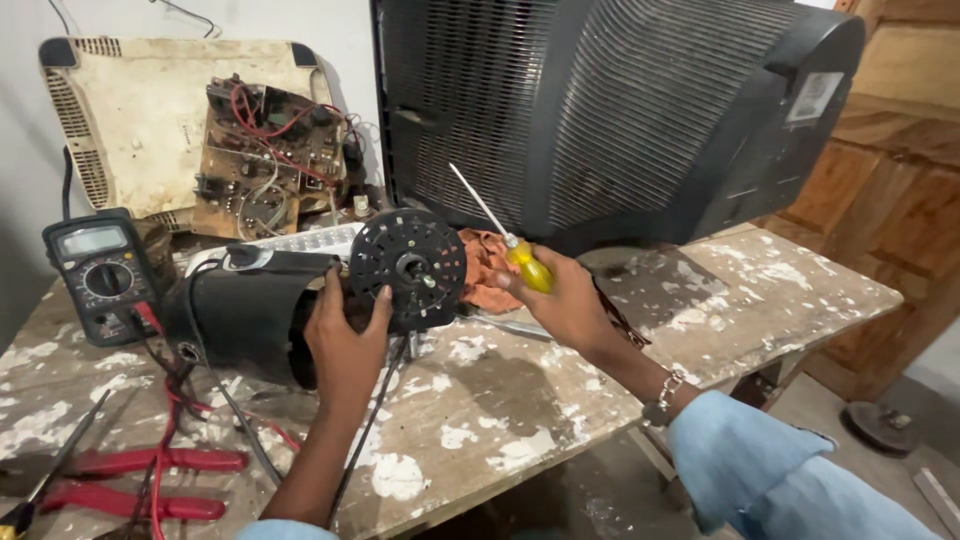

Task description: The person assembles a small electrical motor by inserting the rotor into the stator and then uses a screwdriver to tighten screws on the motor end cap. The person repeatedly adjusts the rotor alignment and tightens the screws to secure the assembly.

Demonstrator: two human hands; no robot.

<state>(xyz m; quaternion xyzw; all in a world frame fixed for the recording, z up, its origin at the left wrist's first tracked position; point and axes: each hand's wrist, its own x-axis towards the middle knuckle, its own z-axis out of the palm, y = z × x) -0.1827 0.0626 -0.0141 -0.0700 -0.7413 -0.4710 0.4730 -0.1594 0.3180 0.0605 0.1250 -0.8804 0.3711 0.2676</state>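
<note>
Hands (two), one screwdriver

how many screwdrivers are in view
2: a yellow-handled screwdriver in the right hand, and a yellow-and-black-handled one lying at the table's near-left corner. Clutter may hide others.

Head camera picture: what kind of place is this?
Probably an electronics repair workshop. A multimeter sits on the paint-spattered bench, a bare circuit board leans behind, and the right hand holds a yellow-handled screwdriver.
</note>
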